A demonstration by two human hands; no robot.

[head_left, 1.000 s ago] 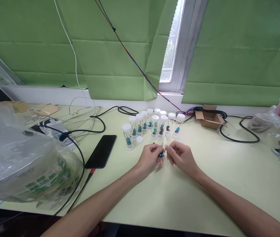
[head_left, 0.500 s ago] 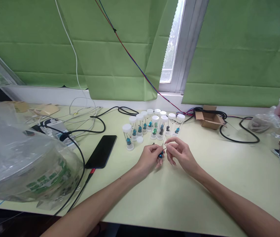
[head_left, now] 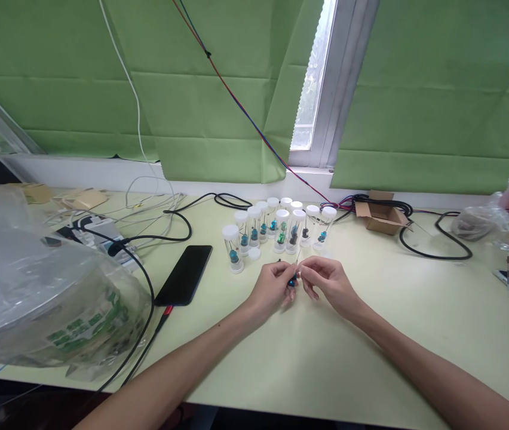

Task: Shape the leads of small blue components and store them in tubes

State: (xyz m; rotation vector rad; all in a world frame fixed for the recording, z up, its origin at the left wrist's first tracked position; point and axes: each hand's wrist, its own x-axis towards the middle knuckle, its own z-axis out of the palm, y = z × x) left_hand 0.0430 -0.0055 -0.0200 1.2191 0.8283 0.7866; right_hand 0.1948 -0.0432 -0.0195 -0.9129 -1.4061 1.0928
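My left hand (head_left: 275, 282) is closed around a small shiny blue part (head_left: 291, 282) with thin wire-like leads that point up and away. My right hand (head_left: 328, 279) is beside it, thumb and forefinger pinched together at the leads, the other fingers curled below. The fingertips cover much of the blue part, so its exact kind does not show. Just beyond my hands stand several clear tubes with white caps (head_left: 230, 232), each with a small blue, green or dark leaded part inside. A loose white cap (head_left: 254, 254) lies in front of the tubes.
To the left lie a black phone (head_left: 185, 275), a black cable (head_left: 151, 286) and a large clear plastic bag (head_left: 57, 298). Behind on the right sit a small open cardboard box (head_left: 382, 221) and coiled black cable (head_left: 434, 251). Green blinds (head_left: 218, 119) hang beyond.
My right hand's raised forefinger has come down and its fingertips have moved slightly left, closing at the leads. My left hand and the blue part stay where they were.
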